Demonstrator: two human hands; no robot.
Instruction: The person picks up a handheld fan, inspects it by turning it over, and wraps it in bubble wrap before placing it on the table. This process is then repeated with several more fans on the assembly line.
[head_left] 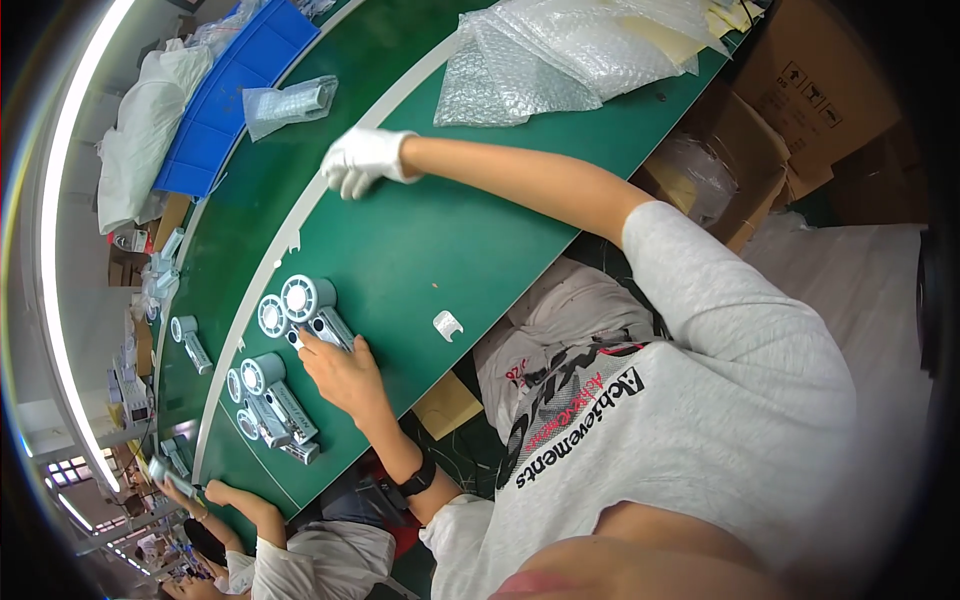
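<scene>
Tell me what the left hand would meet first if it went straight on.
The left hand would probably meet the left fan of the nearest pair first, though depth is hard to judge.

On our green worktop [510,230], we have pale-blue, round-headed plastic handheld fans [265,373] clustered to our left and clear bubble-wrap sheets [540,75] to our right. A small white notched piece [448,324] lies between, near our edge. Beyond the pale curved rail [262,275], a clear-wrapped package [290,105] lies before a blue plastic bin [232,105].
</scene>
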